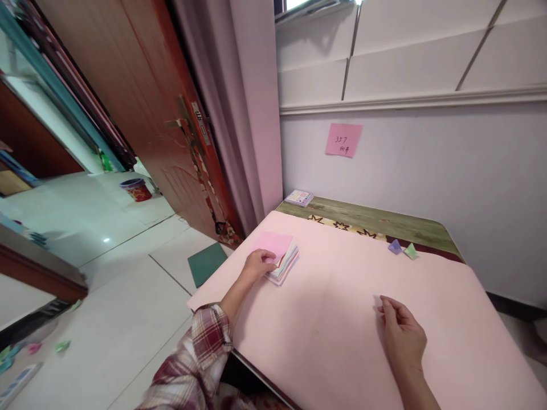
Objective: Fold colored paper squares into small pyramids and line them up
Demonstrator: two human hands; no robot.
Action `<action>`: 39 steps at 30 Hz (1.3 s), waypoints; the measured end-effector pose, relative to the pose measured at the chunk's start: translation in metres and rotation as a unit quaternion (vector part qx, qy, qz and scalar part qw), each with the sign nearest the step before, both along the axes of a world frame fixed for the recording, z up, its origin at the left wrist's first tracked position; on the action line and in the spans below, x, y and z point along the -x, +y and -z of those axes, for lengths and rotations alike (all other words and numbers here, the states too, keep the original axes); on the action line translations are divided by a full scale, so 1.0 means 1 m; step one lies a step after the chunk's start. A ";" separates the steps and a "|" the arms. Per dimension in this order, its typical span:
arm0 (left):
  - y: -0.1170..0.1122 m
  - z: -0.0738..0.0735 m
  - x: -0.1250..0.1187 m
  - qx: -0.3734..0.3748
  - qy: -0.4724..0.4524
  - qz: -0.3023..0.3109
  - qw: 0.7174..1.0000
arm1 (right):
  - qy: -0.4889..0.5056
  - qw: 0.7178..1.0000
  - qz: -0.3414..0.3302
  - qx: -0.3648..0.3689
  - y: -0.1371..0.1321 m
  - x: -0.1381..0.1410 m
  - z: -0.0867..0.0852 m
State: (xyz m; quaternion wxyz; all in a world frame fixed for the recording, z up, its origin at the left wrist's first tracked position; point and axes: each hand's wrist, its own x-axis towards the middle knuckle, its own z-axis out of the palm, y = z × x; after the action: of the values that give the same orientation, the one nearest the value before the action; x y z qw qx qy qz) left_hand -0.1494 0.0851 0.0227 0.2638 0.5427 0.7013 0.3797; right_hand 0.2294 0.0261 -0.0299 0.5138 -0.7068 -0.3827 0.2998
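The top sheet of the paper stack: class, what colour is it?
Pink. The top sheet shows best in the head view, its near edge touched by the left hand.

Lower wall [427, 188] plain and pale. White panelled section [405, 57] above a moulded rail [405, 101]. One pink note [343, 139] stuck to the wall. Brown wooden door [141, 97] stands open at left, pale curtain [239, 102] beside it. Floor [106, 256] of glossy white tile, bearing a green mat [207, 263] and a red tub [135, 189]. Pink-topped table [342, 319] set against the wall. Window edge [299, 4] at top, daylight entering
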 end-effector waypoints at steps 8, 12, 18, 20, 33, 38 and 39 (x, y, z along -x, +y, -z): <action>0.001 -0.005 -0.005 0.024 -0.088 -0.010 0.996 | -0.003 1.000 -0.005 0.008 0.000 0.000 -0.002; 0.001 -0.006 -0.005 0.018 -0.085 -0.024 0.996 | -0.006 1.000 -0.007 -0.003 0.000 0.000 0.000; 0.003 -0.007 -0.003 -0.017 -0.038 -0.074 0.996 | 0.016 1.000 -0.009 -0.013 0.000 0.000 0.002; 0.001 -0.012 -0.003 -0.032 -0.018 -0.096 0.995 | 0.016 1.000 -0.008 -0.020 0.000 0.001 0.001; -0.047 -0.032 -0.124 -0.274 0.269 0.175 0.907 | -0.004 0.998 -0.022 -0.053 0.002 0.006 -0.003; -0.054 0.015 -0.178 -0.283 0.270 0.261 0.883 | -0.030 0.995 -0.056 -0.081 0.003 0.012 0.000; -0.055 0.022 -0.183 -0.282 0.267 0.264 0.883 | -0.031 0.994 -0.062 -0.081 0.004 0.013 0.000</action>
State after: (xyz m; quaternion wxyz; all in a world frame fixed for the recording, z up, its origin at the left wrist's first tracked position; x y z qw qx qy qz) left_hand 0.0338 0.0303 0.0003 -0.0067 0.8400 0.4392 0.3185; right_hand 0.2168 0.0301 -0.0295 0.5374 -0.6471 -0.4646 0.2770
